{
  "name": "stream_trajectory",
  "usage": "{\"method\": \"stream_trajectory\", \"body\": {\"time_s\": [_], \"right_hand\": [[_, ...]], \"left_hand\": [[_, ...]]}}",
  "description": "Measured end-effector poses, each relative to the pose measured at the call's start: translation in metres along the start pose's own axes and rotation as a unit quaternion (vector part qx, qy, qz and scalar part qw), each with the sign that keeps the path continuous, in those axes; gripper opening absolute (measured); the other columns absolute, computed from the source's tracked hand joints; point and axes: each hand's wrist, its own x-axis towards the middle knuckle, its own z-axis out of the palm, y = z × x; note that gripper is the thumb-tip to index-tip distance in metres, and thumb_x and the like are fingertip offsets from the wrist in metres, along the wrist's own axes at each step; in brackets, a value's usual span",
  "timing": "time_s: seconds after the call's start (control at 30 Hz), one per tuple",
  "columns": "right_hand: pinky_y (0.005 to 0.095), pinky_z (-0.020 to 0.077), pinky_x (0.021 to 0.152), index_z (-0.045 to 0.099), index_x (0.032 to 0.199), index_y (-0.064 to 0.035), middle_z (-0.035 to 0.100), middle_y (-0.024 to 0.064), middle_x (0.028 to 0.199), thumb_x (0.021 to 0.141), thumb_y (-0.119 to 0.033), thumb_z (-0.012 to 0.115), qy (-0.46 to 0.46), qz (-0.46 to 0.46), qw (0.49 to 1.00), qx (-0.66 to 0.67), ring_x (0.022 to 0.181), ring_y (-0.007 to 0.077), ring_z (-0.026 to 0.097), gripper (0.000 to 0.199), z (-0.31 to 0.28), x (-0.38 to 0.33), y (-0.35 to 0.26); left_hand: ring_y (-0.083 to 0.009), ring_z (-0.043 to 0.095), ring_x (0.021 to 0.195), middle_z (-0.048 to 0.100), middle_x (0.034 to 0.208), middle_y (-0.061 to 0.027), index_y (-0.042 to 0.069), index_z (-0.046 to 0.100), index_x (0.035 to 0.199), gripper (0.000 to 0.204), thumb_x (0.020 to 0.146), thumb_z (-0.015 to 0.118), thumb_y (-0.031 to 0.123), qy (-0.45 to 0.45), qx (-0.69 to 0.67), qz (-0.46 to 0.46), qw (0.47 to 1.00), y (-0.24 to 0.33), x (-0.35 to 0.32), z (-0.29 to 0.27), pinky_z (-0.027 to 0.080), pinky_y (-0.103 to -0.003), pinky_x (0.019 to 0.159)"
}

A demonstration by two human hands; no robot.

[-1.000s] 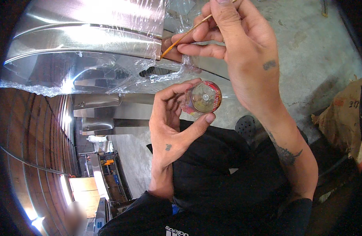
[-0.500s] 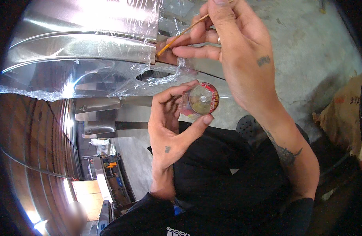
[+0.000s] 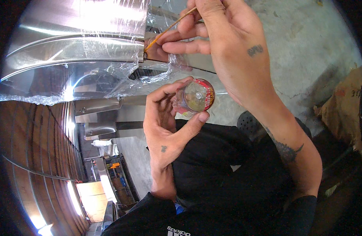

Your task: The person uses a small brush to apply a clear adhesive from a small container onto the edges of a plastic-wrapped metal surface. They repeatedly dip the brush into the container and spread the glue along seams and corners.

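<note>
My left hand [image 3: 165,131] is closed around a small clear round container [image 3: 196,98] with a red printed label and a trace of yellowish matter inside. Between the thumb and fingers of my right hand [image 3: 238,47] is a thin wooden stick [image 3: 168,31], slanting down to the left. Its tip meets the end edge of a brushed steel panel [image 3: 86,49], where a darker reflective strip begins. My right middle and ring fingers stretch out toward that corner. Clear plastic film [image 3: 114,74] covers much of the steel and hangs crumpled below it.
Under the panel, steel legs or brackets [image 3: 100,129] jut out. A brown paper-like sheet [image 3: 342,106] stands at the right on the concrete floor [image 3: 303,51]. My dark-clothed lap [image 3: 224,165] lies below my hands. Shelving with tools [image 3: 116,169] is farther off at lower left.
Both hands, the container and the stick appear shifted slightly left in the picture, as does the panel's end. The stick's tip stays at the panel's corner.
</note>
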Motion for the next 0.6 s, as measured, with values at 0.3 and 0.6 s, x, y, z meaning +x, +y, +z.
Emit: {"method": "stream_trajectory", "body": {"time_s": [0.3,0.6], "right_hand": [[0.0287,0.0599,0.069,0.056,0.107,0.0001,0.062,0.0073,0.088,0.117,-0.032,0.048,-0.001,0.001,1.0,0.003,0.077,0.0156,0.069,0.035,-0.0009,-0.0005,0.0002],[0.0288,0.0603,0.069,0.056,0.107,0.0003,0.062,0.0074,0.088,0.117,-0.032,0.049,-0.001,0.002,1.0,0.005,0.077,0.0156,0.07,0.035,-0.0001,-0.0007,0.0002]], "left_hand": [[-0.0309,0.057,0.14,0.055,0.151,-0.0282,-0.005,0.046,0.141,0.07,0.083,0.086,-0.009,0.008,0.001,-0.011,1.0,0.0012,-0.0003,0.0019,0.048,-0.045,0.119],[-0.0314,0.056,0.141,0.055,0.15,-0.0284,-0.005,0.046,0.141,0.07,0.083,0.086,-0.009,0.017,0.008,-0.015,1.0,0.0017,-0.0015,0.0024,0.047,-0.046,0.12]]}}
